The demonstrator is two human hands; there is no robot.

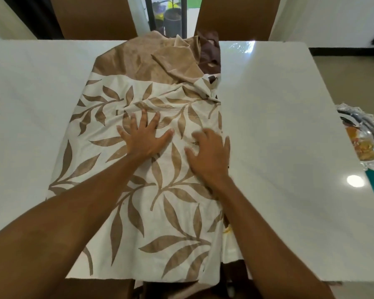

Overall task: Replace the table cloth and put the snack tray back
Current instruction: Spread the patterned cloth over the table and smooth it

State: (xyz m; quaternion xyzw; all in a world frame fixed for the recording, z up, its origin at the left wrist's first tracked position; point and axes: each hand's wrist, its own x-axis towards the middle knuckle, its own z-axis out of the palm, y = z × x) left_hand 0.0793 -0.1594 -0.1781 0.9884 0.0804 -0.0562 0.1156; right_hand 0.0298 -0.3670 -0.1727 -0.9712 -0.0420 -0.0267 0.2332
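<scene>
Table cloth point(160, 190) down but bunched, unspread; left hand point(145, 137) presses it, fingers splayed, right hand point(209, 156) fingers loosely bent. Snack tray point(365, 139) waits right of the cloth.

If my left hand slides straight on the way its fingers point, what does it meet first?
Probably the wrinkled ridge of table cloth just past the left hand, then its bunched tan end; nothing else seems in line.
</scene>
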